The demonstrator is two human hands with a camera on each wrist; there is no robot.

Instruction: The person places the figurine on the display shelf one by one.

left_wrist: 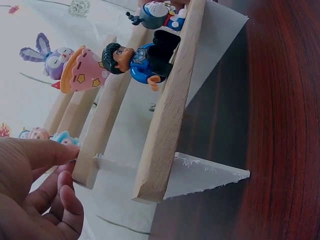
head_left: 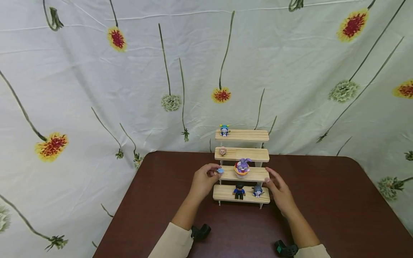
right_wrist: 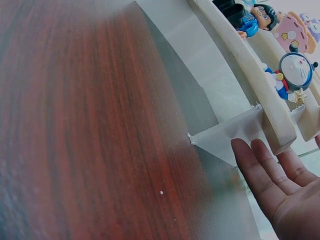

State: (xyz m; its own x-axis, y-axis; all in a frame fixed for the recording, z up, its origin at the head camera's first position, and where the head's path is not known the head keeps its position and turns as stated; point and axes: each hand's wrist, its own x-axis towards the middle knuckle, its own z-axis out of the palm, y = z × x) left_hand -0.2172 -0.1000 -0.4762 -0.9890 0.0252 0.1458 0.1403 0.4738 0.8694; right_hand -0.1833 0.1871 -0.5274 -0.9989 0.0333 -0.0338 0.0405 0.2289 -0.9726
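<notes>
A four-tier wooden display stand [head_left: 248,154] holds several small toy figures. At the left end of its third tier from the top, my left hand [head_left: 202,182] pinches a small light-blue and white figure [head_left: 220,171], partly hidden by the fingers in the left wrist view. My right hand [head_left: 282,191] has its fingers stretched out beside the right end of the same tier. Between the hands sits a purple rabbit figure [head_left: 242,166] in a pink, star-patterned cup [left_wrist: 86,70]. On the lowest tier are a black-haired doll in blue [head_left: 239,191] and a grey-hooded figure [head_left: 257,191].
A blue figure with yellow horns [head_left: 224,130] stands on the top tier, and a pinkish figure [head_left: 222,151] on the second. White side supports [left_wrist: 207,175] carry the tiers on a dark red-brown table [head_left: 167,186]. Behind hangs a flower-printed cloth [head_left: 193,71].
</notes>
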